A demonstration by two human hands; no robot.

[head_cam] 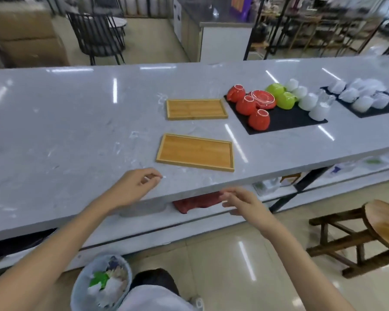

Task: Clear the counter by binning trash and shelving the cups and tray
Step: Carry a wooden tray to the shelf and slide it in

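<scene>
Left hand [136, 186] over the counter [65, 131] near its front edge, thumb and forefinger pinched almost together, perhaps on some tiny scrap, too small and blurred to tell; other fingers loosely curled. Right hand [243, 202] off the edge, beside and slightly nearer than the left, fingers loosely spread, holding nothing. Just beyond the left fingertips, the nearer bamboo tray [195, 152], bare and flat; beyond that, a second tray [196, 109] of the same kind. Further out and to the right, red cups [246, 105] upside down on a black mat [290, 122], then green cups [281, 95] and white cups [308, 101]. Directly below the hands, on the floor, a bin [99, 286] already holding crumpled rubbish. Probably light and stiff, that near tray, with a raised rim: best taken by the two short ends or pinched along one long rim, no flexing expected. Cups likely ceramic, glazed and slick, breakable; best gripped around the body, one at a time, not by the rims.
</scene>
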